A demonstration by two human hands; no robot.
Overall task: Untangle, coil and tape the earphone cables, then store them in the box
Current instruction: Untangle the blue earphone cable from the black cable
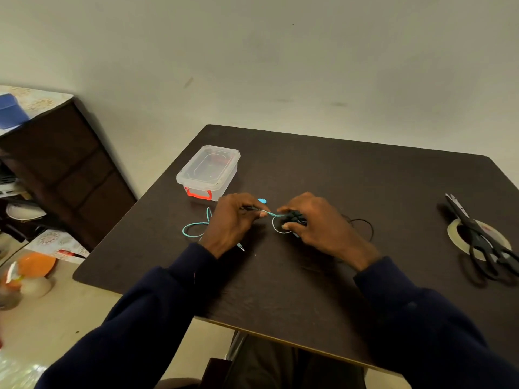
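On the dark table (309, 276) my left hand (230, 223) pinches a turquoise earphone cable (193, 228), whose loop trails left of the hand and whose earbud (262, 201) lies just beyond my fingers. My right hand (317, 223) holds a bundle of black earphone cable (295, 217) with a pale loop hanging below it. More black cable (365, 223) curls on the table to the right of that hand. A clear plastic box (209, 171) with a red latch stands shut behind my left hand.
Black scissors (477, 234) lie across a roll of tape (455, 231) at the table's right edge. A dark cabinet (61, 169) stands to the left. An orange dish (36, 263) and other clutter sit on the floor at the lower left.
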